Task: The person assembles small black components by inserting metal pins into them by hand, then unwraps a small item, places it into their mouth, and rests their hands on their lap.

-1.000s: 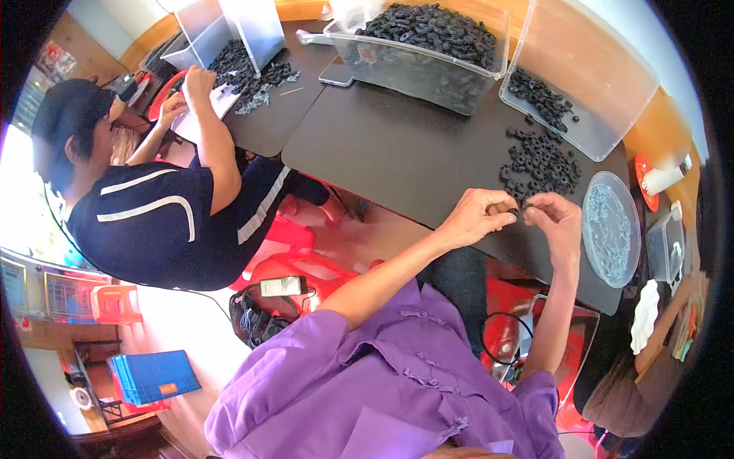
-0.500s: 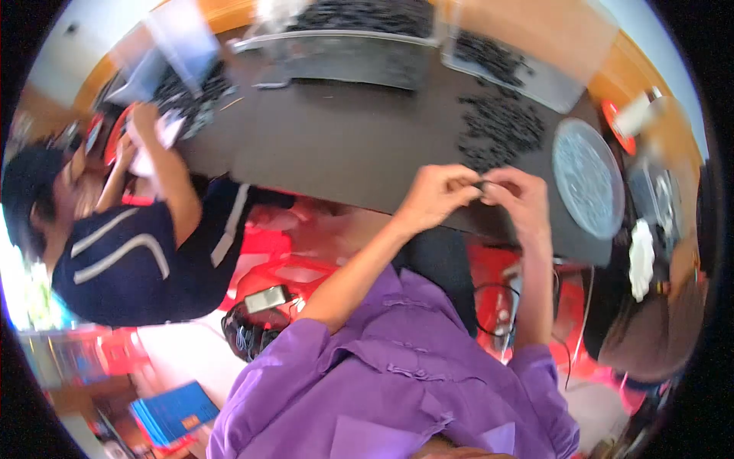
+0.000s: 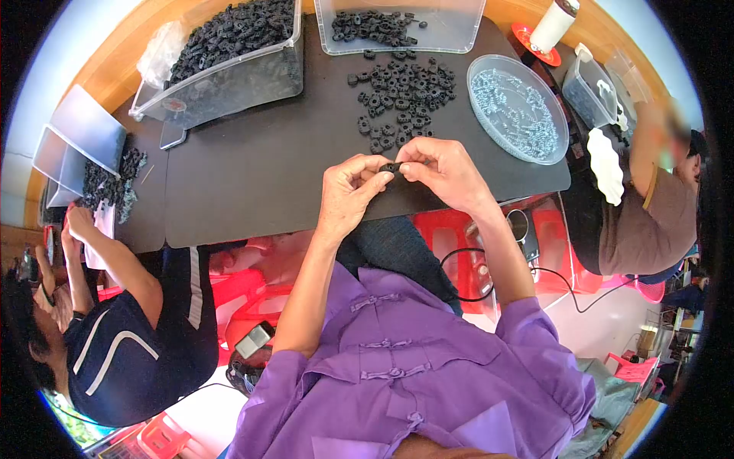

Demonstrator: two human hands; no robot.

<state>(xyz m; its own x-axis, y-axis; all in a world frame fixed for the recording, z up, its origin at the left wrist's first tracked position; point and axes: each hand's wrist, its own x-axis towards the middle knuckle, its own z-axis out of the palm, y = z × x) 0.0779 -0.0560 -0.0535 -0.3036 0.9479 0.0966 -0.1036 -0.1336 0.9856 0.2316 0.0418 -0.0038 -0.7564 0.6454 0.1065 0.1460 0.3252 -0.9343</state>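
Above the table's front edge, my left hand (image 3: 353, 187) pinches a small black plastic part (image 3: 391, 167) between thumb and fingertips. My right hand (image 3: 443, 170) meets it from the other side, its thumb and index finger closed at the part's right end. Whether a second small piece sits in the right fingertips is too small to tell. Just beyond my hands lies a loose pile of similar black parts (image 3: 405, 92) on the dark table (image 3: 306, 168). To the right of the pile stands a round clear tray (image 3: 472, 92) holding many small, shiny, pale pieces.
A large clear bin (image 3: 229, 96) full of black parts stands at the back left; another clear bin (image 3: 451, 34) is behind the pile. One person (image 3: 122, 336) works at left, another (image 3: 650, 214) at right. A white bottle (image 3: 552, 29) stands on a red dish (image 3: 527, 38).
The view has swung to the right, so the table and bins appear shifted left and turned. Both my hands remain together at the small black part.
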